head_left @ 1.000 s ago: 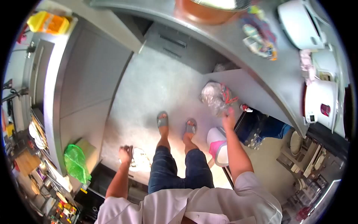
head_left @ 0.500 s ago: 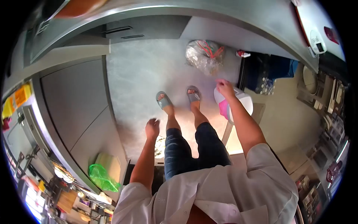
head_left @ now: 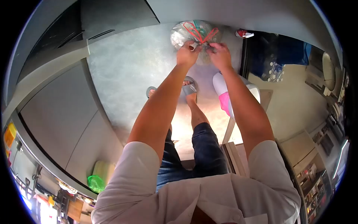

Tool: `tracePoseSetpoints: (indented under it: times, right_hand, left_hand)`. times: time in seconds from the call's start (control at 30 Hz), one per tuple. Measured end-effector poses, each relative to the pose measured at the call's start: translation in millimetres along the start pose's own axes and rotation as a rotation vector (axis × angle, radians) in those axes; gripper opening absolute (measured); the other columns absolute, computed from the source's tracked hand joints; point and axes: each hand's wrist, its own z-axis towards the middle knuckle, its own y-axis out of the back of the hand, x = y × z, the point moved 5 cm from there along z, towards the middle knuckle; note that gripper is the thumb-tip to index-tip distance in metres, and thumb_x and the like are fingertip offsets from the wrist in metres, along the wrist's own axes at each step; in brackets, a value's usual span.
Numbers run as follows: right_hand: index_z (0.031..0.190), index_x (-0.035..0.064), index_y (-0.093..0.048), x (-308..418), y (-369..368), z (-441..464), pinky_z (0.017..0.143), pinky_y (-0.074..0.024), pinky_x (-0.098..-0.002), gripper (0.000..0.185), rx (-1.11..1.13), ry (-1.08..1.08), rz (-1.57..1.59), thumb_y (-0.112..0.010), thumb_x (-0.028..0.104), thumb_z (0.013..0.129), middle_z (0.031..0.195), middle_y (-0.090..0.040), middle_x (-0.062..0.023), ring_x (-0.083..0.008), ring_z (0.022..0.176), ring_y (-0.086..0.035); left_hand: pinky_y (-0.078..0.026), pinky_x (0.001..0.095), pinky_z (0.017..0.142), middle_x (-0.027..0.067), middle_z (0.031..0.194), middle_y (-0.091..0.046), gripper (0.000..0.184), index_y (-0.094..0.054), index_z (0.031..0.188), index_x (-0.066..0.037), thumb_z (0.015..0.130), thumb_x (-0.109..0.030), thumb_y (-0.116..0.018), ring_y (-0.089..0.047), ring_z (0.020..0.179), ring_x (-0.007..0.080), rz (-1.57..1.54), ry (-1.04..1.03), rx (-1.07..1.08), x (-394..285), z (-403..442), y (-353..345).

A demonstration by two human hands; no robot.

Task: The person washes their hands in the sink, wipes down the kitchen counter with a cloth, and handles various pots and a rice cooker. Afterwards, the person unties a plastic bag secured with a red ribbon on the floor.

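Observation:
A clear, full plastic bag (head_left: 181,36) with a red drawstring (head_left: 201,36) sits on the floor (head_left: 126,56) near the top centre. My left hand (head_left: 188,54) is closed at the left side of the bag's gathered top, just below the red loops. On the right side of that same gathered part, my right hand (head_left: 220,56) has its fingers pinched together on the plastic. The two hands are close, with a small gap between them. A white bin (head_left: 220,85) with a pink liner (head_left: 224,102) stands below my right hand, partly hidden by my forearm.
Grey cabinets (head_left: 59,112) run along the left, with a green bag (head_left: 96,183) low beside them. A red and white object (head_left: 244,34) and dark blue cloth (head_left: 261,52) lie at the upper right. My sandalled foot (head_left: 189,86) is below the bag.
Both hands have reached forward to the plastic bag and closed on its top. My left hand came up from the lower left, while my right moved away from above the bin.

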Motion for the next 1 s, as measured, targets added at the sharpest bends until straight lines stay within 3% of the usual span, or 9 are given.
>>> tracePoseSetpoints:
  times: [0.17,0.27,0.37,0.47,0.57,0.67,0.87,0.97,1.0]
  right_hand:
    - [0.108,0.0049,-0.068,-14,-13,-1,0.075,-0.0529,-0.0365,0.032,0.274,-0.305,0.430,-0.072,0.029,0.086,0.095,-0.071,-0.0161,-0.0271,0.083,-0.068]
    - [0.104,0.0053,-0.068,-5,-23,-9,0.065,-0.0504,-0.0292,0.025,0.246,-0.294,0.700,-0.073,0.025,0.088,0.077,-0.066,-0.0053,-0.0112,0.073,-0.062]
    - [0.104,0.0012,-0.067,2,-14,-5,0.070,-0.0520,-0.0395,0.037,0.237,-0.226,0.427,-0.072,0.033,0.086,0.085,-0.071,-0.0164,-0.0297,0.078,-0.068]
    - [0.098,0.0028,-0.067,6,-16,5,0.074,-0.0534,-0.0443,0.037,0.192,-0.113,0.082,-0.073,0.036,0.084,0.091,-0.072,-0.0180,-0.0347,0.083,-0.069]
    - [0.093,0.0045,-0.065,8,-21,10,0.078,-0.0532,-0.0491,0.035,0.079,-0.222,-0.025,-0.074,0.036,0.081,0.089,-0.072,-0.0174,-0.0394,0.083,-0.067]
    - [0.096,0.0058,-0.065,11,-23,11,0.080,-0.0530,-0.0492,0.036,0.008,-0.360,-0.061,-0.074,0.036,0.079,0.087,-0.071,-0.0170,-0.0394,0.082,-0.068]
    - [0.102,0.0076,-0.066,19,4,18,0.080,-0.0526,-0.0482,0.041,-0.400,-0.131,-0.069,-0.078,0.038,0.078,0.095,-0.073,-0.0161,-0.0376,0.090,-0.068]
    - [0.101,0.0072,-0.066,28,-2,10,0.076,-0.0525,-0.0431,0.042,0.207,-0.356,0.002,-0.083,0.037,0.075,0.091,-0.071,-0.0090,-0.0310,0.085,-0.068]
    - [0.100,0.0070,-0.066,23,-11,3,0.072,-0.0511,-0.0404,0.043,0.272,-0.529,0.243,-0.084,0.037,0.075,0.090,-0.070,-0.0067,-0.0278,0.083,-0.068]
  left_hand:
    - [-0.053,0.0316,0.071,0.0116,0.088,-0.072,0.048,-0.067,0.109,0.005,0.075,-0.026,-0.082,-0.068,0.079,0.0173,-0.253,0.246,-0.003,15,15,-30]
    - [-0.052,0.0319,0.065,0.0087,0.085,-0.072,0.035,-0.070,0.100,0.001,0.074,-0.019,-0.080,-0.066,0.073,0.0162,-0.275,0.146,-0.023,21,15,-32]
    - [-0.053,0.0366,0.072,0.0120,0.086,-0.073,0.026,-0.069,0.092,-0.003,0.074,-0.019,-0.078,-0.069,0.078,0.0250,-0.184,0.212,-0.051,11,3,-18]
    - [-0.054,0.0415,0.075,0.0147,0.085,-0.073,0.023,-0.066,0.087,-0.005,0.076,-0.021,-0.076,-0.070,0.080,0.0333,-0.005,0.135,-0.110,4,-1,-8]
    - [-0.053,0.0448,0.074,0.0161,0.082,-0.071,0.024,-0.065,0.087,-0.006,0.076,-0.024,-0.076,-0.069,0.080,0.0376,0.180,0.055,-0.165,-7,-2,-11]
    - [-0.053,0.0474,0.075,0.0164,0.082,-0.071,0.024,-0.065,0.090,-0.007,0.077,-0.025,-0.075,-0.068,0.082,0.0399,0.189,0.094,-0.236,-18,3,-17]
    - [-0.055,0.0409,0.074,0.0138,0.082,-0.073,0.020,-0.075,0.088,-0.010,0.078,-0.027,-0.077,-0.071,0.079,0.0325,0.101,0.277,-0.330,-8,2,-7]
    - [-0.055,0.0379,0.070,0.0118,0.079,-0.074,0.023,-0.076,0.087,-0.009,0.076,-0.029,-0.079,-0.071,0.073,0.0271,-0.047,0.419,-0.287,0,-1,1]
    - [-0.055,0.0374,0.069,0.0112,0.078,-0.073,0.024,-0.075,0.087,-0.008,0.076,-0.029,-0.079,-0.070,0.072,0.0254,-0.080,0.454,-0.271,1,0,1]
